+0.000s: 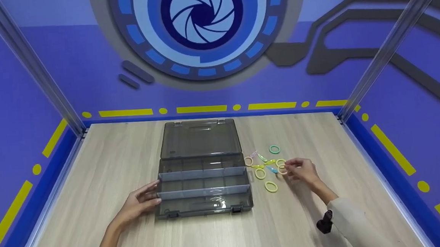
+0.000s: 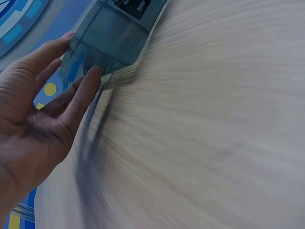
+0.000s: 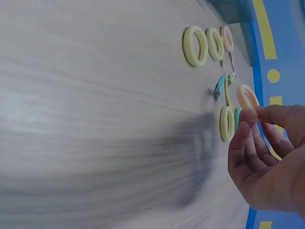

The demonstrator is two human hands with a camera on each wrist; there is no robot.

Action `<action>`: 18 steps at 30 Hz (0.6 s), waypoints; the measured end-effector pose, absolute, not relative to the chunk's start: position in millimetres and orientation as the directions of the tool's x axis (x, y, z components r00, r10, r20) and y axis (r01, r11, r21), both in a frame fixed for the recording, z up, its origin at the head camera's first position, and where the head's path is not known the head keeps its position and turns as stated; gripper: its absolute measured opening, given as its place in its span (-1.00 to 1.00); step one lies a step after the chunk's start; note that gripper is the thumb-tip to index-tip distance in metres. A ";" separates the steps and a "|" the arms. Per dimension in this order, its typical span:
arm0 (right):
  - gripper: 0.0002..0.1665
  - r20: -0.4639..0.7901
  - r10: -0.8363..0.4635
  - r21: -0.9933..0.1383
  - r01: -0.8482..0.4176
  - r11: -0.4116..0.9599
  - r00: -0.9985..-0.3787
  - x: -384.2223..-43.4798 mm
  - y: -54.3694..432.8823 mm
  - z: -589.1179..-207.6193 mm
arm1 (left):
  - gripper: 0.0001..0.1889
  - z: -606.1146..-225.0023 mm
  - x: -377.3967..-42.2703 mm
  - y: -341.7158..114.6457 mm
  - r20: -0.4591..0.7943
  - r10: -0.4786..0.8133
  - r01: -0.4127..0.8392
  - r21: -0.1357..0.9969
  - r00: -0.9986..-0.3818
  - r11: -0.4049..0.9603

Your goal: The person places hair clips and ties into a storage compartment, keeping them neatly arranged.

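My right hand (image 1: 303,172) pinches a peach hair tie (image 3: 241,95) between thumb and fingertip, to the right of the small pile. Beside these fingers a yellow hair tie (image 3: 223,125) lies on the table. My left hand (image 1: 135,203) is at the left side of an open smoky-grey plastic organizer box (image 1: 203,201), thumb and fingers extended against its edge. Clear dividers (image 1: 202,174) split the box into rows, and its lid (image 1: 200,140) lies folded back. Several snap hair clips (image 1: 272,169) in blue, green, yellow and pink lie between the box and my right hand.
More hair ties surround the clips: a green one (image 1: 270,149) at the back, a peach one (image 1: 245,161) against the box, and a yellow one (image 1: 266,185) in front. Metal posts (image 1: 383,48) and blue printed walls enclose the wooden table (image 1: 119,160).
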State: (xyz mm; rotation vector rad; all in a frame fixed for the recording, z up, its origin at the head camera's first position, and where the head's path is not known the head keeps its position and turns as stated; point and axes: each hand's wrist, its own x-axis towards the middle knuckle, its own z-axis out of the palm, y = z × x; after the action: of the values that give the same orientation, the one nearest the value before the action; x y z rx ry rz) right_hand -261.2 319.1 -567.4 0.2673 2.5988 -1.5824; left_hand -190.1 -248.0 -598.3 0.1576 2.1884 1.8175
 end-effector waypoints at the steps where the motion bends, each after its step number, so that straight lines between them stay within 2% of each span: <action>1: -0.71 -0.164 0.101 -0.877 0.192 0.440 -0.981 -261.9 317.6 -565.8 | -0.23 -598.7 -190.4 -247.9 -0.149 0.269 -0.097 0.976 -0.952 0.196; 10: -0.69 -0.191 0.046 -0.883 0.192 0.428 -0.980 -267.6 302.3 -550.0 | -0.21 -599.2 -189.5 -248.7 -0.161 0.277 -0.112 0.976 -0.947 0.186; 18: -0.65 -0.193 -0.038 -0.927 0.170 0.334 -0.980 -268.5 285.1 -541.6 | -0.19 -597.1 -189.9 -248.2 -0.160 0.296 -0.115 0.979 -0.941 0.166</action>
State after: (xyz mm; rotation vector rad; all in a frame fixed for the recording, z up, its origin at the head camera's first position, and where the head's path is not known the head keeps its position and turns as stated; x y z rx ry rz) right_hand -268.5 285.1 -541.6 0.1206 2.4135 -1.7113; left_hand -189.9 -248.2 -597.1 0.1740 2.1335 1.8367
